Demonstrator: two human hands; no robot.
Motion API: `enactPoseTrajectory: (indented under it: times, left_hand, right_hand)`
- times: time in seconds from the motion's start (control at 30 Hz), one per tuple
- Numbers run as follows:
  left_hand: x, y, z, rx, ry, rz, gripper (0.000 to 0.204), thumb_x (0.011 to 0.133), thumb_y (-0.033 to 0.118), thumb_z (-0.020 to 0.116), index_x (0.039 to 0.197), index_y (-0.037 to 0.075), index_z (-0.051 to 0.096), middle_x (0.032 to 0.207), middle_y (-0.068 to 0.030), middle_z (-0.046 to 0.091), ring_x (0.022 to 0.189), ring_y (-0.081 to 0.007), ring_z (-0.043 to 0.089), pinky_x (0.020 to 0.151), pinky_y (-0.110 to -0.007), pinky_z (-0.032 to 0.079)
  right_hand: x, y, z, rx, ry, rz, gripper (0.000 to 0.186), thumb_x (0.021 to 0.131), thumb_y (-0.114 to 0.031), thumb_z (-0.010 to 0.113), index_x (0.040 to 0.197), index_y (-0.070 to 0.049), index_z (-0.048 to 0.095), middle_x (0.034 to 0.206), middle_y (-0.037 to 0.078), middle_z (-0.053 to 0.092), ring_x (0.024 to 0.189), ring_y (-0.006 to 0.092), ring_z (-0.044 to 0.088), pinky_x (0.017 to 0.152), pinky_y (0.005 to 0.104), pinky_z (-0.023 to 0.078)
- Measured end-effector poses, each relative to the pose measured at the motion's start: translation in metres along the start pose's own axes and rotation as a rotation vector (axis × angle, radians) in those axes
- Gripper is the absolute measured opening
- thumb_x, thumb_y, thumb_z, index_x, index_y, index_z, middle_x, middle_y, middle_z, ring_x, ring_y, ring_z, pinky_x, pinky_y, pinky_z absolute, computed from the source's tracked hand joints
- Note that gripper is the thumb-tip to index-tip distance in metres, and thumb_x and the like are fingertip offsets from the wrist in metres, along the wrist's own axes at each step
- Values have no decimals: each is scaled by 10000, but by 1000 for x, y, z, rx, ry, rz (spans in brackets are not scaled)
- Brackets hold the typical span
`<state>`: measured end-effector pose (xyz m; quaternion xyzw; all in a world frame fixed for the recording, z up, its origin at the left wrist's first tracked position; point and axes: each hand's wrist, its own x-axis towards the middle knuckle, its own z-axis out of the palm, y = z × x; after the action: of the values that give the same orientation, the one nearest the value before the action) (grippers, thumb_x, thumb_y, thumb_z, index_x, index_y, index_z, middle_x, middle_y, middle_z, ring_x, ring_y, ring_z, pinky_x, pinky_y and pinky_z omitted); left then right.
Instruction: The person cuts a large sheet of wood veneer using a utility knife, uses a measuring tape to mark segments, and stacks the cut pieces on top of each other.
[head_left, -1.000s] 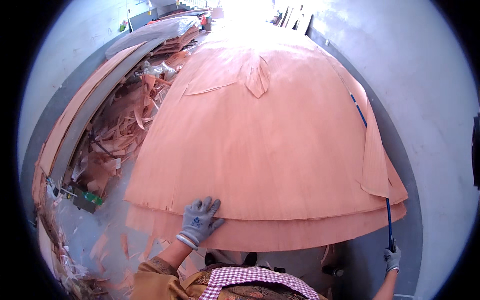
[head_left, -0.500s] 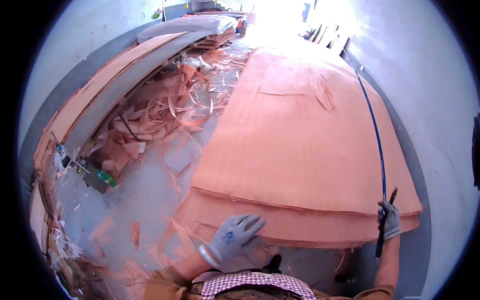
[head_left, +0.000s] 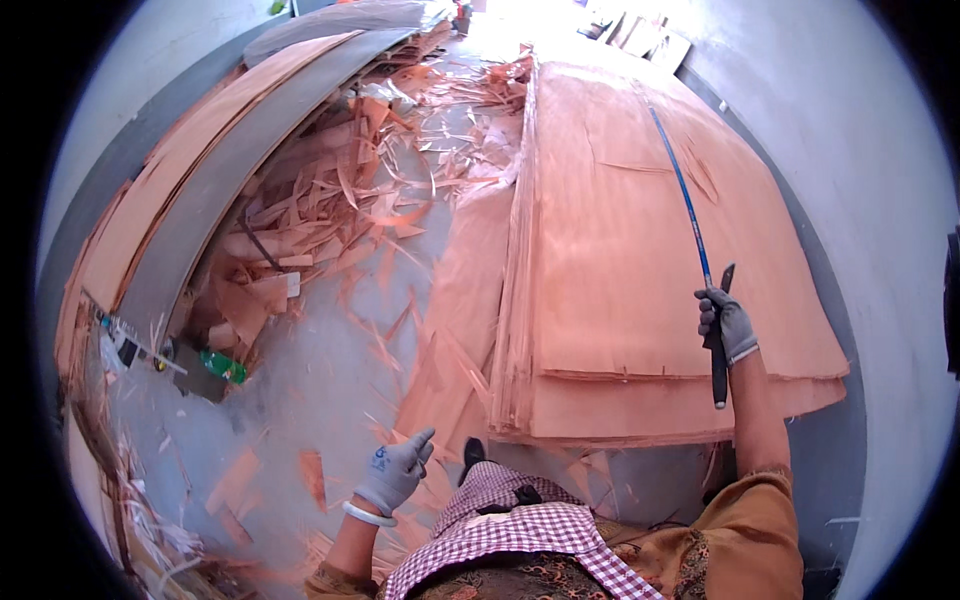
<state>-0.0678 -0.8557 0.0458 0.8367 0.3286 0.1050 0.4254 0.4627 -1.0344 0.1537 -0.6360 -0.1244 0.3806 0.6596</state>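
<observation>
My right hand, gloved in grey, is closed round the black handle of a long thin blue rod and a dark flat tool alongside it. Both are raised over the right part of a stack of pinkish veneer sheets. My left hand, also gloved, hangs beside the stack's near left corner, fingers loosely curled and somewhat apart, with nothing visible in it. A checked apron shows below.
Veneer scraps litter the grey floor at left. Curved-looking long boards line the left wall, a green bottle near their end. The right wall runs close along the stack; panels lean farther back.
My left hand has left the sheets' front edge and moved down and left. My right hand has raised the rod forward and inward. The view has shifted, exposing more floor left of the stack.
</observation>
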Motion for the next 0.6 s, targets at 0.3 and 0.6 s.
enactPoseTrajectory:
  times: [0.3,0.6]
  left_hand:
    - [76,-121,-101,316,-282,-50,367,792,74,521,1147,109,604,902,-170,642,819,-343,616,731,-427,484]
    - [31,-372,-98,150,-303,-482,275,782,176,549,1011,68,655,1016,-172,642,916,-333,621,787,-417,492]
  right_hand:
    - [63,45,108,-76,66,-41,229,901,-247,565,942,-23,566,668,44,589,491,99,545,440,223,451]
    - [71,22,133,-536,259,79,266,858,-281,616,903,-22,577,636,63,582,584,167,612,521,295,496]
